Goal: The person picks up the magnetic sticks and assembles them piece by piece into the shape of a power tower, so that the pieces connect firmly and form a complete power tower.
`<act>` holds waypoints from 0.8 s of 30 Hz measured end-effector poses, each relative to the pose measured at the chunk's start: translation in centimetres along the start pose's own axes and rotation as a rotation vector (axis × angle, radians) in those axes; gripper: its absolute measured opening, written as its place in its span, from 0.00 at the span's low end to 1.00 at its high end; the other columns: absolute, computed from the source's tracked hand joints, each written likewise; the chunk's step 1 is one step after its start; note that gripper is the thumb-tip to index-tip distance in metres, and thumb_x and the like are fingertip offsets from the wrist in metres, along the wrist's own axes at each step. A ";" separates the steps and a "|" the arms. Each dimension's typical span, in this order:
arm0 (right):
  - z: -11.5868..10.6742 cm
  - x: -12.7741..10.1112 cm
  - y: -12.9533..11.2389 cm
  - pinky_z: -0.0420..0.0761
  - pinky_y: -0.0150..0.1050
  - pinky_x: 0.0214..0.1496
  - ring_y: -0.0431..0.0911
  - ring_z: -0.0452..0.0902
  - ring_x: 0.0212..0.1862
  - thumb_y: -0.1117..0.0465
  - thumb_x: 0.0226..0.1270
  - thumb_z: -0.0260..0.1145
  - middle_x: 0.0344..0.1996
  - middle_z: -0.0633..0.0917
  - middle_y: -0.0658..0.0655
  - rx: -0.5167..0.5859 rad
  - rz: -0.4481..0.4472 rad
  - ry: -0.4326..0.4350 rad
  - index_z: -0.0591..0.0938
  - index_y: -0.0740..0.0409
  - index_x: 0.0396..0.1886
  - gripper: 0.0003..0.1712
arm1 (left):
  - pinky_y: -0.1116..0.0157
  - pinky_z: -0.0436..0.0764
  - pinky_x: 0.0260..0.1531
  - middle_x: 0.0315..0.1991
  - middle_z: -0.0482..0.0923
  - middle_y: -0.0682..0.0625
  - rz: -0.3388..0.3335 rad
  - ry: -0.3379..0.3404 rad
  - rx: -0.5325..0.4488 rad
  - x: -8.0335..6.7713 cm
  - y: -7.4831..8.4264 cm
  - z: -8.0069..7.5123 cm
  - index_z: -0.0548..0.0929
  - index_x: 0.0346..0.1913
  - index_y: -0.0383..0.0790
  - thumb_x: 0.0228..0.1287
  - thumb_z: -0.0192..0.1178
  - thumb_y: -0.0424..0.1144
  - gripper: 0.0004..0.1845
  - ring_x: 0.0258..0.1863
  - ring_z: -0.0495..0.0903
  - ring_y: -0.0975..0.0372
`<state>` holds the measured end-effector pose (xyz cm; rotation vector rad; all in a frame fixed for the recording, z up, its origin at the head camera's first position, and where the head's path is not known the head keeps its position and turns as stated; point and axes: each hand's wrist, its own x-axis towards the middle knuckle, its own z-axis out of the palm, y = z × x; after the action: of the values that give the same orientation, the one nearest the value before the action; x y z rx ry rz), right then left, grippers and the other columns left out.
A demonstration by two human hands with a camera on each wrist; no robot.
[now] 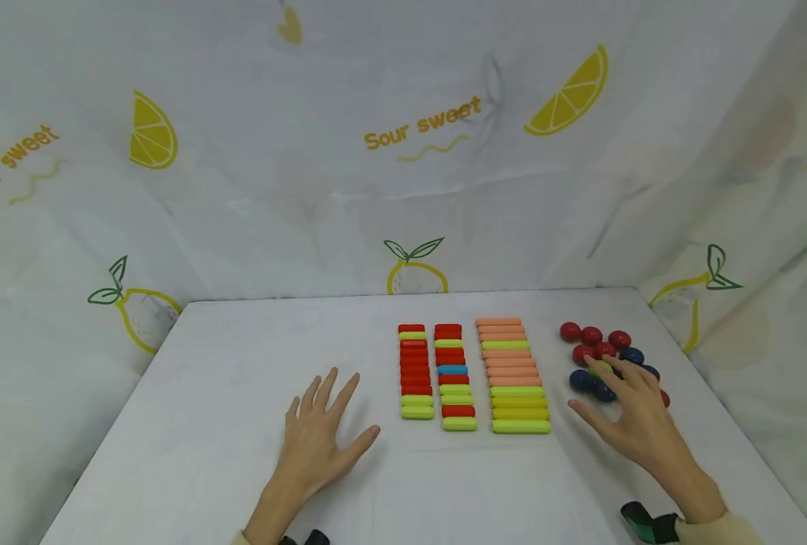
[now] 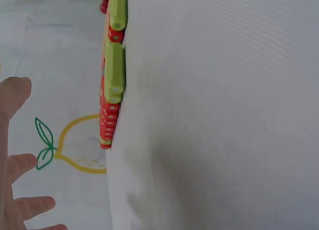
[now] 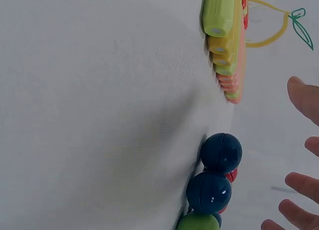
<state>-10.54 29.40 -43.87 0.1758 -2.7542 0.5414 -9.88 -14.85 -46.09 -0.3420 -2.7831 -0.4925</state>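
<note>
My left hand (image 1: 318, 443) hovers over the white table to the left of the rods, fingers spread and holding nothing. Beyond its thumb is a column of short red and lime plastic rods (image 1: 414, 372). A second column of red, lime and blue rods (image 1: 453, 370) lies beside it, then longer peach, lime and yellow rods (image 1: 515, 372). On the right, my right hand (image 1: 638, 424) is held over a cluster of red balls (image 1: 570, 331) and dark blue balls (image 3: 209, 192), fingers apart. A green ball (image 3: 199, 222) is partly hidden by that hand in the head view.
The white table (image 1: 226, 424) ends at a back edge against a hanging cloth (image 1: 274, 204) printed with lemons. More cloth (image 1: 771, 401) hangs along the right side. Dark straps (image 1: 649, 522) show at the wrists.
</note>
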 end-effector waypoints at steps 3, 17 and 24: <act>0.3 0.6 -0.2 0.66 0.81 0.57 0.74 0.61 0.64 0.56 0.52 0.82 0.64 0.72 0.76 0.018 0.013 -0.024 0.77 0.65 0.65 0.42 | 0.32 0.71 0.62 0.73 0.70 0.40 0.055 0.019 -0.042 1.0 0.8 0.3 0.71 0.74 0.55 0.58 0.67 0.63 0.41 0.70 0.71 0.40; 1.9 3.1 -0.3 0.72 0.73 0.62 0.73 0.72 0.58 0.66 0.54 0.79 0.56 0.80 0.77 0.032 0.024 -0.098 0.81 0.74 0.58 0.32 | 0.60 0.80 0.44 0.51 0.83 0.51 0.243 -0.103 -0.186 3.7 3.9 2.9 0.87 0.55 0.49 0.58 0.74 0.52 0.23 0.48 0.81 0.60; 2.3 3.7 -0.5 0.77 0.67 0.61 0.71 0.74 0.58 0.68 0.55 0.77 0.56 0.80 0.77 -0.003 0.084 -0.194 0.83 0.74 0.54 0.26 | 0.70 0.75 0.38 0.39 0.82 0.55 0.279 -0.139 -0.192 3.6 4.7 4.0 0.89 0.48 0.47 0.58 0.75 0.48 0.17 0.39 0.77 0.65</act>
<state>-14.54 27.85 -44.43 0.1173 -2.9616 0.5692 -12.87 -8.45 -47.17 -0.8232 -2.7601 -0.6900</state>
